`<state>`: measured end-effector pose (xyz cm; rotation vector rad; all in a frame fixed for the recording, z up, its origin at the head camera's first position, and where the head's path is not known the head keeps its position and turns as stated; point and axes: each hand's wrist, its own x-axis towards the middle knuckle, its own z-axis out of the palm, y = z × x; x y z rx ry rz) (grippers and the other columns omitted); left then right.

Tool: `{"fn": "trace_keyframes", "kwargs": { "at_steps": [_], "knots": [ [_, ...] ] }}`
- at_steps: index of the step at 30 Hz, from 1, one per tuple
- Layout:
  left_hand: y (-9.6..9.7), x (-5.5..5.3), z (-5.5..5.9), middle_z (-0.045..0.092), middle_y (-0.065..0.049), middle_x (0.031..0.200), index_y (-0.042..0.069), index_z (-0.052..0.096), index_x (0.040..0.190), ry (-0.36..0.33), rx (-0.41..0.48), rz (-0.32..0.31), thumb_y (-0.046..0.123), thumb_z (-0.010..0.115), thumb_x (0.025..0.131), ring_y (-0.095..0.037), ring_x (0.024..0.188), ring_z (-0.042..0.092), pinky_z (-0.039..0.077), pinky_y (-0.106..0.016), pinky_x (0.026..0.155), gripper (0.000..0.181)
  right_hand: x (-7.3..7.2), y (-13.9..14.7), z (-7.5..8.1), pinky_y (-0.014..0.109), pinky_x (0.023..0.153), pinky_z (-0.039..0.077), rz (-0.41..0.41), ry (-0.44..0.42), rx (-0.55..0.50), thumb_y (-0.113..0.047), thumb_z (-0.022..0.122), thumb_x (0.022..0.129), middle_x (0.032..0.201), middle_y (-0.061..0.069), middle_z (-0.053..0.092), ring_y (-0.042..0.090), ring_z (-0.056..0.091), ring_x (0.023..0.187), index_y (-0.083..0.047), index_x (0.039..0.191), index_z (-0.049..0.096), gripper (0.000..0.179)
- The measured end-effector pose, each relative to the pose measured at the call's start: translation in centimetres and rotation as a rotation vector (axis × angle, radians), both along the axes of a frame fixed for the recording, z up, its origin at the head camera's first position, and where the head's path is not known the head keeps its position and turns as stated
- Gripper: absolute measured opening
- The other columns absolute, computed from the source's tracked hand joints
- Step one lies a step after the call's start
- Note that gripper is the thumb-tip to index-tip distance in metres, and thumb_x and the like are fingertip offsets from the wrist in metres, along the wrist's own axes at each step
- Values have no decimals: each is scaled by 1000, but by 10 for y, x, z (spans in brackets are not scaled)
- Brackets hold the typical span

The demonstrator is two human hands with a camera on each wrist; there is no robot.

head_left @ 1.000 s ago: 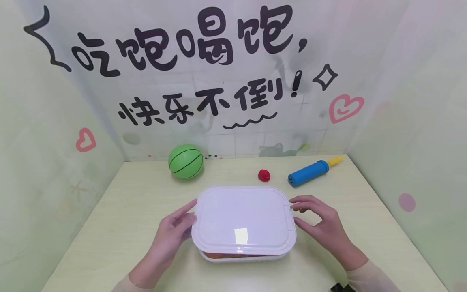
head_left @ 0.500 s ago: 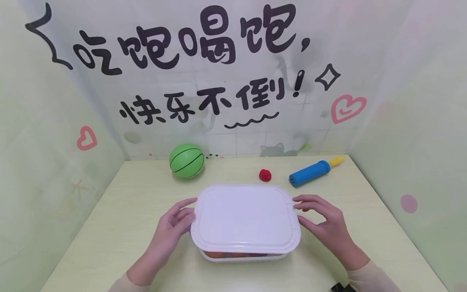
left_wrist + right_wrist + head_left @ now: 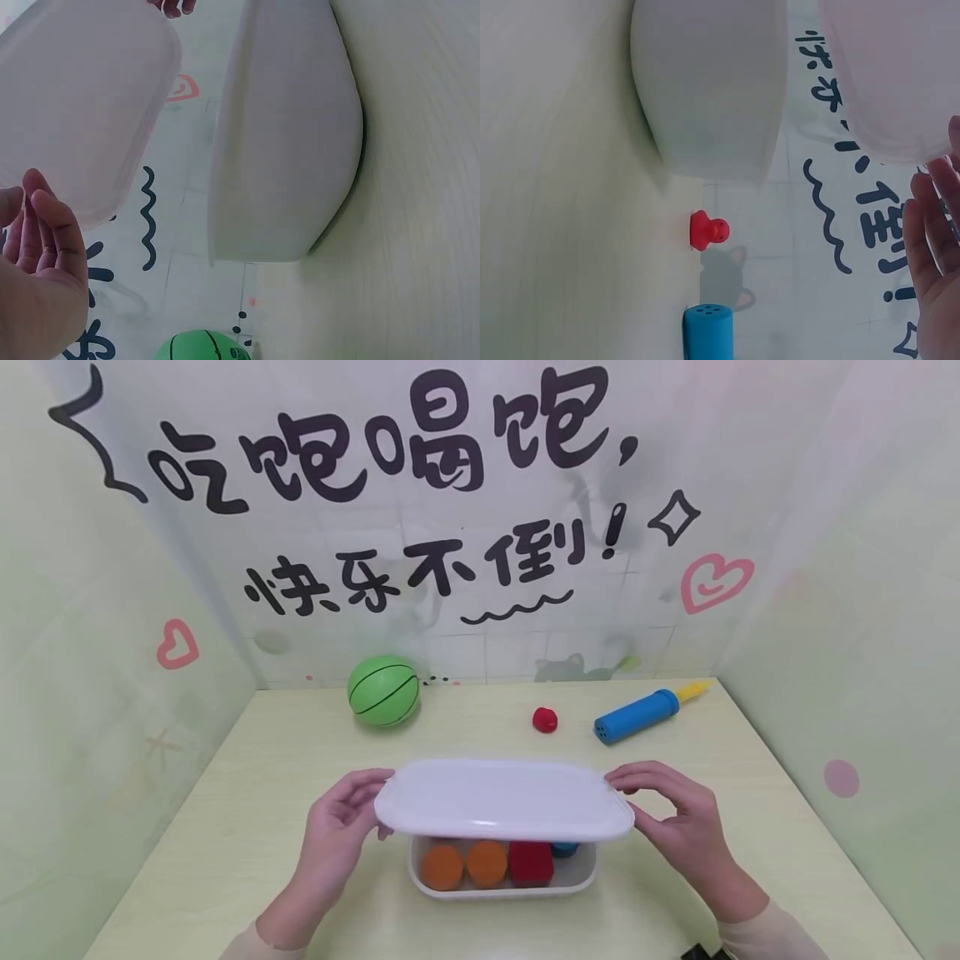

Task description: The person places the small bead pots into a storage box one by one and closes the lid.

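A white lid [image 3: 502, 797] is held level by both hands above a white plastic box [image 3: 502, 893], clear of its rim and with its front edge tipped up. My left hand [image 3: 341, 822] pinches the lid's left end between thumb and fingers. At the right end my right hand [image 3: 678, 814] grips the edge the same way. Inside the box show two orange round blocks [image 3: 487, 863], a red block [image 3: 531, 864] and part of a blue piece [image 3: 564, 849]; the back of the box is hidden under the lid.
At the back of the table [image 3: 247, 827] lie a green ball [image 3: 383, 691], a small red toy duck [image 3: 708, 230] and a blue hand pump [image 3: 637, 717] with a yellow nozzle. Printed cloth walls [image 3: 337, 652] close off the back and sides.
The lid has risen off the box and its front edge has tilted upward, so the blocks inside now show. Both hands have spread slightly outward with it.
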<state>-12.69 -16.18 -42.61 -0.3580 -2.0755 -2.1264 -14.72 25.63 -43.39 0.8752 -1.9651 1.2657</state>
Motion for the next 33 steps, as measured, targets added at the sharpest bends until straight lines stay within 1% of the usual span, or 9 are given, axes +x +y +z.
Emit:
{"fn": "trace_keyframes", "kwargs": {
  "at_steps": [2,6,10,14,18,21,26,30,33],
  "knots": [
    [1,0,2,76,-1,97,-10,60,123,19,26,-10,-5,61,99,-11,64,61,52,-22,55,25,3,-3,2,13,90,55,-26,-22,-8,8,85,77,98,11,76,7,69,95,-1,105,76,31],
    [3,1,5,72,-3,92,-7,63,114,3,30,12,-2,61,100,-11,57,54,47,-21,50,15,11,-9,6,13,82,57,-111,-139,-41,21,82,70,97,0,76,6,67,84,-4,107,76,45],
    [5,2,5,65,-2,86,-4,65,109,-83,-10,60,4,67,99,-9,54,53,47,-22,49,13,17,-14,7,15,79,58,-180,-244,-87,19,80,74,96,-5,76,5,68,81,-2,112,76,44],
    [6,1,0,65,0,82,-2,67,111,-144,-78,82,7,69,98,-9,51,53,47,-24,48,16,18,-17,5,15,76,58,-226,-297,-72,12,81,79,93,-1,77,4,69,81,-3,121,75,45],
    [5,-1,-7,68,1,93,5,69,124,-156,-133,92,9,70,98,-8,53,54,47,-24,47,27,18,-18,3,16,73,59,-292,-414,22,-4,83,86,93,-2,77,3,68,81,-10,123,76,38],
    [5,-1,-14,66,-2,95,11,68,133,-169,-178,99,14,72,97,-7,54,54,48,-24,47,36,21,-21,4,17,71,59,-339,-510,143,-16,83,89,90,-7,75,2,65,79,-13,123,77,35],
    [3,-1,-23,66,-7,97,16,70,134,-214,-286,98,17,74,96,-8,50,50,44,-24,45,38,23,-24,4,20,69,58,-313,-629,309,-18,84,87,84,-10,67,2,60,76,-10,122,77,37],
    [3,-1,-25,67,-5,98,18,70,134,-282,-397,73,21,77,94,-8,45,45,38,-22,41,41,23,-24,2,19,68,56,-289,-723,397,-21,84,87,83,-11,65,1,57,76,-8,122,76,38],
    [4,0,-26,68,-2,98,19,70,135,-320,-472,57,23,78,93,-10,43,44,38,-23,40,43,22,-25,1,19,68,55,-284,-762,428,-23,83,88,82,-10,65,2,56,76,-7,122,76,39]
  ]
}}
